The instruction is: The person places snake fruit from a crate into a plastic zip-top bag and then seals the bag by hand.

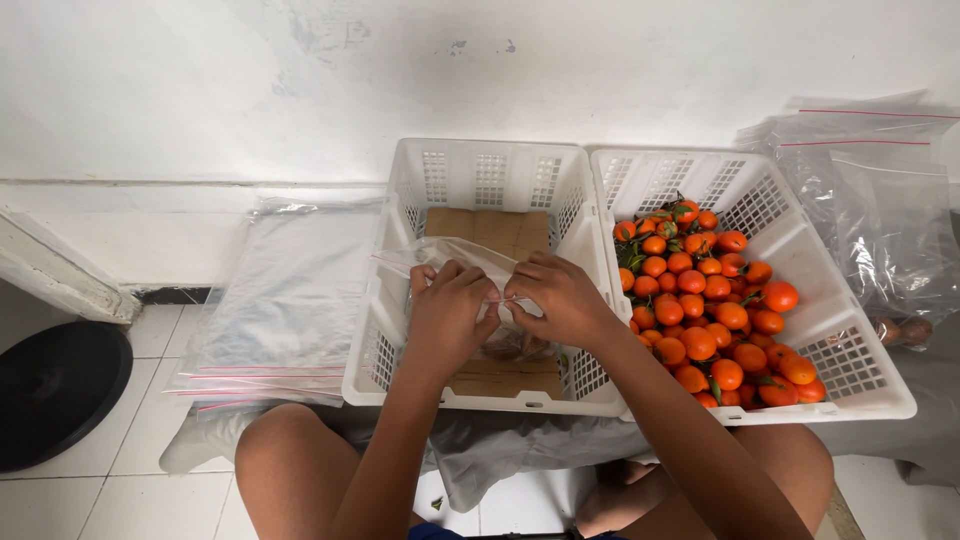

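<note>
Over the left white crate [400, 300], both hands' fingers [470, 290] pinch a clear bag [455, 255] shut.

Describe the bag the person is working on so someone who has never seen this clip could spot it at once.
Two white plastic crates sit side by side against the wall; the right crate is full of oranges. Over the left crate, the left hand and right hand pinch the top of a clear zip bag. Unlike the flat bag stacks nearby, it is lifted and holds fruit.
</note>
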